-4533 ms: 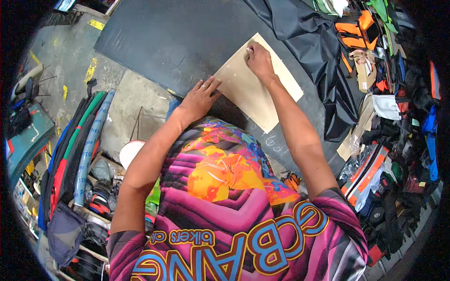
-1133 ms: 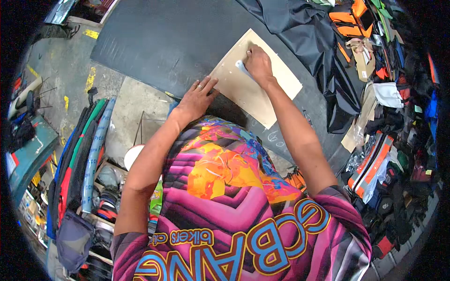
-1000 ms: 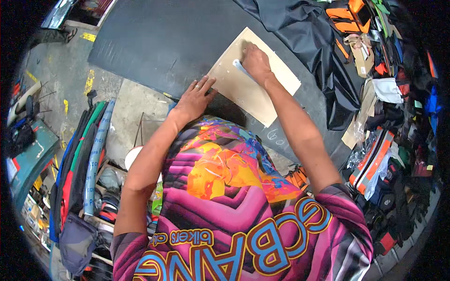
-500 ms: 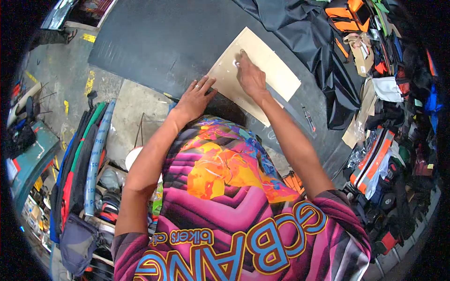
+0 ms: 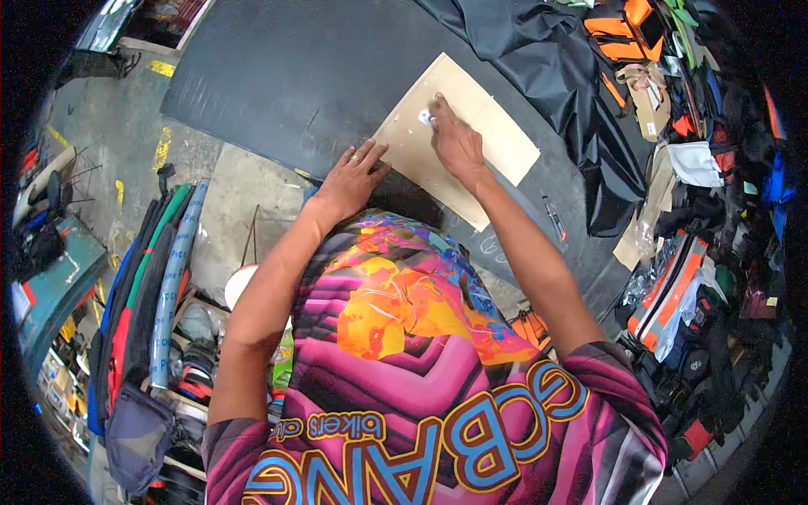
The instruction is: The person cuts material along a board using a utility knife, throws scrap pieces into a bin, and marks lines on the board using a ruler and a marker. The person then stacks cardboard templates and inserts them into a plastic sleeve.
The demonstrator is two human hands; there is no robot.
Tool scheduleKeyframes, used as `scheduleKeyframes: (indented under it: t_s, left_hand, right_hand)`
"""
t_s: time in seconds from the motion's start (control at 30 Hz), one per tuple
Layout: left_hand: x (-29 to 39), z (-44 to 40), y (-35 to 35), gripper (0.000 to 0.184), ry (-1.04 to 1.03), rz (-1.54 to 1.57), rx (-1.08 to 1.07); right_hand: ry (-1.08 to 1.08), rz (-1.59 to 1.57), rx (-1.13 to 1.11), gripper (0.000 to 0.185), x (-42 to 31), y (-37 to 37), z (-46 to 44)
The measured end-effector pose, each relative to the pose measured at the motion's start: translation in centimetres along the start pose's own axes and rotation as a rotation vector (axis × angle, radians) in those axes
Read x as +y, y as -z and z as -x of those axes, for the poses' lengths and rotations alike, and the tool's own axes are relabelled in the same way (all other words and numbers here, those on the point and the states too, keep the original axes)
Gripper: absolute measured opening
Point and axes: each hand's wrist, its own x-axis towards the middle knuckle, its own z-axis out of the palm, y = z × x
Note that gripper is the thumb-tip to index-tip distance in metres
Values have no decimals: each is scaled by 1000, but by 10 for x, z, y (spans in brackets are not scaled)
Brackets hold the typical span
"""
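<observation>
A flat beige sheet with small holes or marks lies on a dark work surface. My right hand is over the sheet, index finger extended and the other fingers curled in. Beside its thumb is a small white patch; what the curled fingers hold, if anything, is hidden. My left hand lies flat with spread fingers at the near edge of the work surface, fingertips by the sheet's left corner. A ring is on one of its fingers. Right of the sheet rests a utility knife.
Crumpled black fabric covers the far right of the surface. Orange bags and a pile of mixed materials line the right side. Fabric rolls stand at left, above a grey bag. Yellow floor markings show beyond.
My right hand has shifted slightly right and nearer to me over the sheet. The left hand stays almost where it was.
</observation>
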Motion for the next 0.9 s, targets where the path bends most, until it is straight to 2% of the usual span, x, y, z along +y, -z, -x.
scheduleKeyframes:
  t_s: [0.07, 0.13, 0.27, 0.37, 0.47, 0.53, 0.63, 0.77, 0.9]
  left_hand:
    - [0, 1, 2, 46, 3, 14, -12]
    - [0, 2, 2, 46, 1, 4, -13]
    - [-1, -1, -3, 46, -10, -30, 10]
    - [-2, -1, -4, 46, -16, -24, 16]
    - [-3, 0, -4, 46, -22, -19, 24]
    - [-3, 0, -3, 46, -12, -15, 28]
    - [-1, 1, -2, 46, 0, -20, 11]
    - [1, -1, 3, 46, 2, -24, -12]
    - [1, 0, 5, 47, 14, 1, -32]
  right_hand:
    - [-32, 7, -44, 52, -4, -3, 2]
    - [24, -62, 71, 53, -3, -5, -3]
    - [-21, -61, 70, 53, 3, -1, -38]
    - [-76, -78, -13, 52, 7, 1, -54]
    - [50, -41, 15, 52, 2, 3, -48]
    - [125, -12, -41, 53, -5, 4, -37]
    - [82, -96, 24, 51, -2, 4, -40]
    - [-13, -126, -173, 50, -6, 0, -21]
    - [136, -70, -62, 56, -27, -28, 22]
